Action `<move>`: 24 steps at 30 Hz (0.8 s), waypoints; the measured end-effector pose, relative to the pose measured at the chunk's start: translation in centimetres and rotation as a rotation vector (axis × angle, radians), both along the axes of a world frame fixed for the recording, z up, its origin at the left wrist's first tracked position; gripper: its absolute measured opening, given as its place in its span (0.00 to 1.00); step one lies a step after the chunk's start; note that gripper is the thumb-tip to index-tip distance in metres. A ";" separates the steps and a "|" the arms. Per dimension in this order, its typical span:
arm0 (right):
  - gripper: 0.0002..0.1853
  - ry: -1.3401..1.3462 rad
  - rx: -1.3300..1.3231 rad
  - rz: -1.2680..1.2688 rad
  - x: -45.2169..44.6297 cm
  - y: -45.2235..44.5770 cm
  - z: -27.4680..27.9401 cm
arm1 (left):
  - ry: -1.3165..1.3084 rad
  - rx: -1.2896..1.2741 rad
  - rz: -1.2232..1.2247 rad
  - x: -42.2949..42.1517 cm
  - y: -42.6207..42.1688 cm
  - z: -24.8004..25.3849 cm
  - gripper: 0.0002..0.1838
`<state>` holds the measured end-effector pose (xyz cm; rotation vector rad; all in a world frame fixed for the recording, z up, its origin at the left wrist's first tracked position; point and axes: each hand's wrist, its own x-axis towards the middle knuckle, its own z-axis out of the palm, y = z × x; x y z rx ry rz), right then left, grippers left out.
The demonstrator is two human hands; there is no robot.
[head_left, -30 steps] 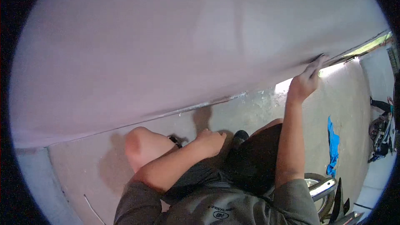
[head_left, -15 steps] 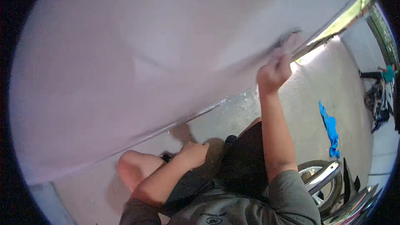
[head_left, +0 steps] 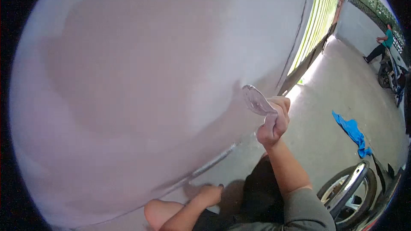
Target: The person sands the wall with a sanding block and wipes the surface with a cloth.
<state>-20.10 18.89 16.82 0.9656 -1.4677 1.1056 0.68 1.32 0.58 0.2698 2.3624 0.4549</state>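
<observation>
My right hand [head_left: 276,119] is closed around a thin, pale grey-pink curved sheet [head_left: 257,100] with a rounded tip, its exact kind unclear. The sheet sticks out up and left past my thumb, in front of a large pale wall [head_left: 128,81]. Whether it touches the wall I cannot tell. Near my bent knee [head_left: 160,211], my left hand [head_left: 209,195] hangs low with its fingers curled in. Nothing shows in it, though its underside is hidden.
A blue cloth [head_left: 353,132] lies on the grey floor [head_left: 308,145] to the right. Below it is a motorcycle wheel [head_left: 353,201] with a chrome pipe. Bright gate bars [head_left: 317,25] stand beyond the wall's edge. Far right, a person [head_left: 383,45] is near another motorcycle [head_left: 389,75].
My right hand has come down and away from the wall's edge, and the sheet in it now shows clearly. The view has turned, bringing the gate and the far person more into sight.
</observation>
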 end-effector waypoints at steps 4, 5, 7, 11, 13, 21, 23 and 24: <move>0.12 -0.247 -0.019 -0.215 -1.6 1.4 -1.4 | 0.013 -0.004 -0.018 0.6 -0.1 -0.3 0.17; 0.12 -0.269 -0.034 -0.213 -1.8 1.8 -1.4 | 0.028 0.042 -0.003 0.9 -0.3 -1.8 0.18; 0.11 -0.273 -0.066 -0.203 -1.6 2.4 -0.9 | -0.008 0.057 0.033 0.6 0.1 -0.7 0.18; 0.09 -0.233 -0.082 -0.186 -0.3 2.8 0.2 | 0.053 0.056 0.083 1.1 -0.4 -1.7 0.19; 0.12 -0.188 -0.032 -0.218 0.3 2.4 0.5 | -0.020 0.023 0.085 0.8 -1.3 -5.5 0.19; 0.14 -0.072 -0.110 -0.066 1.2 -0.5 0.9 | -0.025 -0.037 0.118 1.4 -1.6 -5.1 0.20; 0.18 -0.028 -0.012 -0.060 1.1 -1.8 2.5 | -0.032 -0.022 0.129 1.9 -1.7 -5.0 0.21; 0.18 -0.028 -0.018 -0.051 0.8 -2.5 3.0 | -0.020 0.014 0.143 2.0 -1.8 -5.2 0.21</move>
